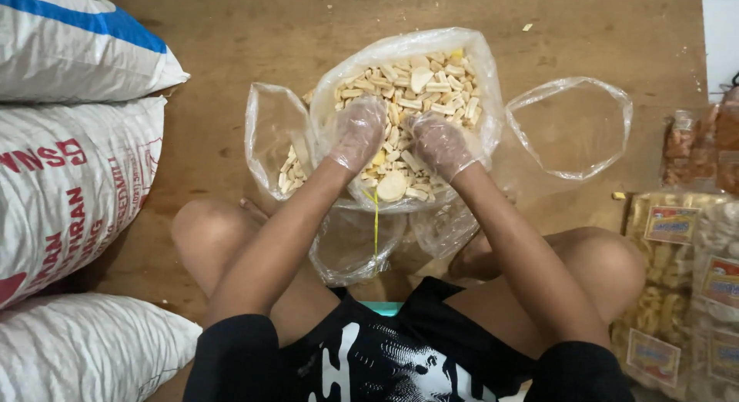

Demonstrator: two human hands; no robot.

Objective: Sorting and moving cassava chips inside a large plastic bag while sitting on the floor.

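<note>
Both hands, left hand (359, 133) and right hand (440, 144), film-gloved, loosely cupped over pale stubby crackers (419, 83) in crinkly clear bag (481, 63).

floor (215, 56): brown wood boards, worn, w/ crumbs near top edge.
centre: big clear bag of pale crackers (416, 86), open top up.
beside it, L: small clear bag (277, 140), few crackers inside, touching big one.
R: empty clear bag (573, 129), mouth open.
L edge: 3 white woven sacks (69, 186), stacked.
R edge: packed snack bags (685, 279), labelled.
</note>
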